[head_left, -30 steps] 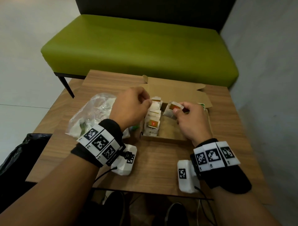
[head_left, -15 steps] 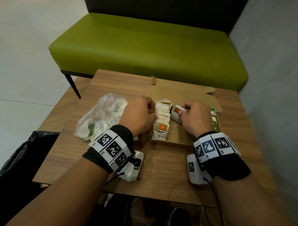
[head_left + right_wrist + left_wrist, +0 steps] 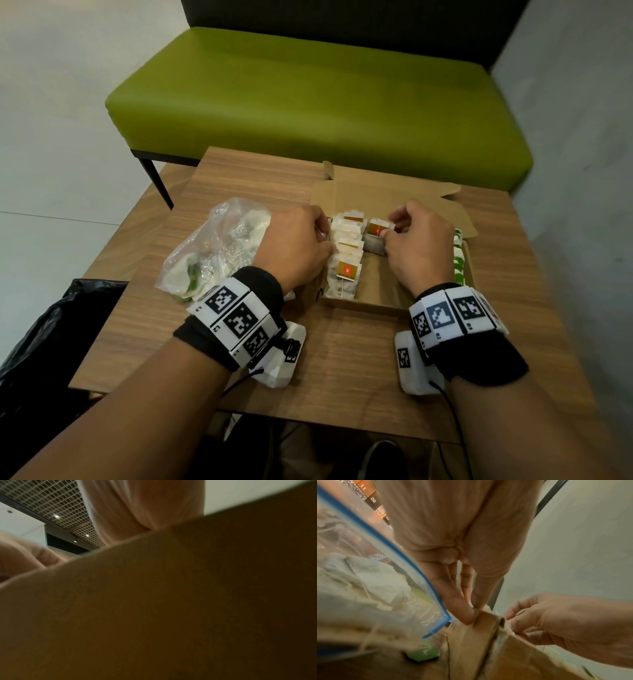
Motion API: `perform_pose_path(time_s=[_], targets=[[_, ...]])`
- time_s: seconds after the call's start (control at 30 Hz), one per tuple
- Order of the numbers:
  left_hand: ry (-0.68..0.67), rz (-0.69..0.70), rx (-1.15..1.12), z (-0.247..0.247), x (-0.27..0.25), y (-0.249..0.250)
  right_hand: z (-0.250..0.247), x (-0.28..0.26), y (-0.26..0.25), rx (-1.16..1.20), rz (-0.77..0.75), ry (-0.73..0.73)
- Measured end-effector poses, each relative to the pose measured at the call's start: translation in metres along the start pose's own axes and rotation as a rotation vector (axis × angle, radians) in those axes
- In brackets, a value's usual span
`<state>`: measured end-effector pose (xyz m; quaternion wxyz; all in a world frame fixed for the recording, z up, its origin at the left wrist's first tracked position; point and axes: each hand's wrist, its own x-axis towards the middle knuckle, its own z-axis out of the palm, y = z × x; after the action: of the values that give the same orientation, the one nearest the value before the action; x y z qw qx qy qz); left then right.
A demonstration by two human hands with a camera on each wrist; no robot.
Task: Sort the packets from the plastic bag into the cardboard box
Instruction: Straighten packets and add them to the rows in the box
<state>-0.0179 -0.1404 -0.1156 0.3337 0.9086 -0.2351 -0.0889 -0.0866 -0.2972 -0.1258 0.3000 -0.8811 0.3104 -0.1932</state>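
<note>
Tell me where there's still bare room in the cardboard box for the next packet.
Bare floor shows in the cardboard box near its front wall, between the left packet row and the right hand. The left side and the green packets on the right wall are crowded.

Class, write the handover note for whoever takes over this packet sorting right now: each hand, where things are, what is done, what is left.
Left hand: fingers at the left wall of the cardboard box, beside the row of orange-tag packets.
Right hand: pinches one orange-tag packet low inside the box, next to that row.
Done: one orange-tag row along the left wall; green packets along the right wall.
Left: set the held packet down, then sort the packets remaining in the plastic bag left of the box.
</note>
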Motion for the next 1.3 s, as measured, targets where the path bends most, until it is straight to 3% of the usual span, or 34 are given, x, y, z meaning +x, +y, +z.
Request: perform_pose_path(time_s=[0.17,0.3,0.47,0.6,0.77,0.87,1.0,1.2,1.3], targets=[[-0.005,-0.011,-0.001,-0.009,0.001,-0.001,-0.006,-0.004,-0.001,0.006,-0.04,0.026],[-0.006,0.039,0.17,-0.034,0.004,-0.008,-0.018,-0.018,-0.005,0.047,-0.063,-0.051],[-0.256,0.05,0.492,-0.03,-0.003,-0.009,-0.016,-0.04,-0.007,0.113,-0.069,-0.118],[-0.26,0.089,0.602,-0.042,-0.007,-0.003,-0.013,-0.05,-0.01,0.142,-0.085,-0.156],[-0.39,0.017,0.791,-0.063,-0.016,-0.008,-0.012,-0.058,-0.032,0.155,-0.231,-0.294],[-0.366,-0.018,0.683,-0.059,-0.018,-0.015,-0.007,-0.064,-0.048,0.11,-0.27,-0.439],[-0.103,0.002,0.428,-0.071,-0.01,-0.027,0.003,-0.072,-0.056,0.047,-0.26,-0.579],[0.078,-0.104,-0.11,-0.073,-0.013,-0.024,0.013,-0.081,-0.071,0.012,-0.269,-0.442],[0.093,-0.142,-0.204,-0.074,-0.016,-0.018,0.01,-0.08,-0.079,0.118,-0.236,-0.209]])
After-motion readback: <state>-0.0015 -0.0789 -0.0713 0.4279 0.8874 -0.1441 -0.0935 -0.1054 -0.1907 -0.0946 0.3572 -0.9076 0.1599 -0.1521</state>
